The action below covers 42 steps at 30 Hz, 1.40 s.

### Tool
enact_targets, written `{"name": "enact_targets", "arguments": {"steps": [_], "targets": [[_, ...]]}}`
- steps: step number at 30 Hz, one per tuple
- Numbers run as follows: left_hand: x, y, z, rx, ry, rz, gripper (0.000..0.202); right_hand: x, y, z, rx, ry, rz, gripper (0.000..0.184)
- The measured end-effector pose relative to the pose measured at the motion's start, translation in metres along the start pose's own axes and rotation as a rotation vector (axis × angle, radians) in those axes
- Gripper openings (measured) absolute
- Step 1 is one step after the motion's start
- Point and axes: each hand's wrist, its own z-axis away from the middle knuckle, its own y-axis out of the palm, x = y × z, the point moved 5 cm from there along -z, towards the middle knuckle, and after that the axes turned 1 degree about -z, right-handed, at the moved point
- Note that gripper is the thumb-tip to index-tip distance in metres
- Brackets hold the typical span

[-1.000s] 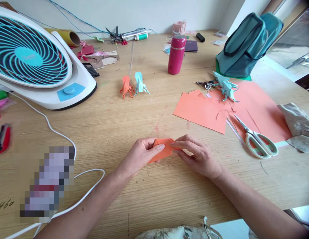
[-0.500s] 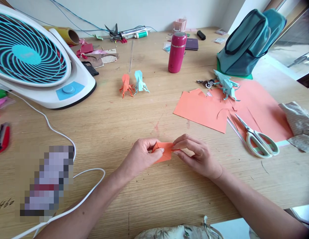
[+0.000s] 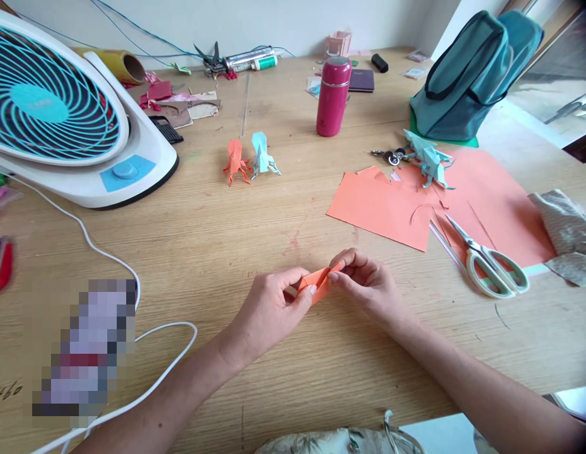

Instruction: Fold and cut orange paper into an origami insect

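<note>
A small folded piece of orange paper (image 3: 320, 287) is held between my two hands, just above the wooden table. My left hand (image 3: 278, 306) pinches its left end, thumb on the near face and fingers behind. At the other end my right hand (image 3: 368, 284) grips the upper right corner between thumb and fingertips. The paper is tilted, its right end higher, and a fold shows along its middle. Farther back stand an orange origami figure (image 3: 235, 162) and a light blue one (image 3: 263, 153), side by side, both with thin legs.
White-handled scissors (image 3: 491, 265) lie by orange paper sheets (image 3: 378, 208) on the right, under a blue origami insect (image 3: 430, 161). A pink flask (image 3: 334, 98) and a teal bag (image 3: 463, 88) stand behind. At left are a fan (image 3: 127, 170), a white cable (image 3: 179, 325) and a blurred-out object (image 3: 85, 353).
The orange paper has turned from lying nearly flat to a tilt, and its right end has risen. My right hand has shifted its pinch to the upper corner.
</note>
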Motion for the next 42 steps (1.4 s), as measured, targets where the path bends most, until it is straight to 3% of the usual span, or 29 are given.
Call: {"name": "enact_targets", "arguments": {"steps": [6,21,42], "targets": [[0.002,0.001,0.002,-0.064,-0.001,-0.107,0.02,-0.002,0.001,-0.001,-0.018,0.006,0.021,0.03],[0.006,0.003,0.0,-0.087,-0.047,0.023,0.02,-0.003,0.002,-0.002,-0.004,-0.05,0.052,0.029],[0.013,0.006,-0.003,-0.04,-0.082,0.08,0.018,-0.003,0.003,-0.001,-0.019,-0.056,0.076,0.029]]}}
